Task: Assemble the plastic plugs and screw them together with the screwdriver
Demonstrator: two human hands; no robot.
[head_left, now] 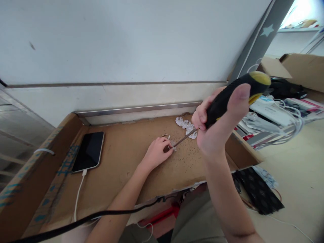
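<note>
My right hand (215, 125) is wrapped round the black and yellow handle of a screwdriver (227, 98), raised above the right part of the cardboard. The metal shaft slants down to the left, its tip at a small clear piece (173, 146). My left hand (159, 152) rests on the cardboard (121, 152) and pinches that piece, whose shape is mostly hidden by the fingers. Several clear round plastic pieces (186, 125) lie behind, near my right hand. Tiny dark specks are scattered around the tip, and a small metal part (164, 135) lies just beyond my left fingers.
A phone (89, 151) with a white cable (79, 195) lies at the left. Raised cardboard walls (32, 175) edge the surface. A black cord (113, 212) crosses in front. At the right are white cables (291, 125), a cardboard box (303, 71) and a black package (260, 190).
</note>
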